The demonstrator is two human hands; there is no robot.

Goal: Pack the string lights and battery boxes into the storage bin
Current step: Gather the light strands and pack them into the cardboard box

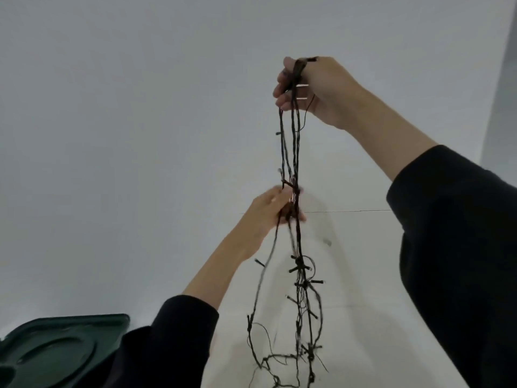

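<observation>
- Evidently the step in hand is gathering: the dark, thin-wired string lights [291, 152] with small black bulb holders hang in long loops in the air, above the white surface [358, 261].
- The right hand [316, 91] is raised high, its fingers [281, 88] curled tight round the top of the loops.
- The left hand [265, 211] sits lower, its fingers [297, 217] closed round the strands about midway; below it the loose end dangles in a tangle and runs out of view at the bottom edge.
- A dark green moulded plastic lid [61, 351] lies at the lower left; the bin itself and any battery boxes are not in view.
- Next, I judge, the bundle needs folding or coiling shorter, with both grips kept so the loops do not snag, before it goes down into the bin.
</observation>
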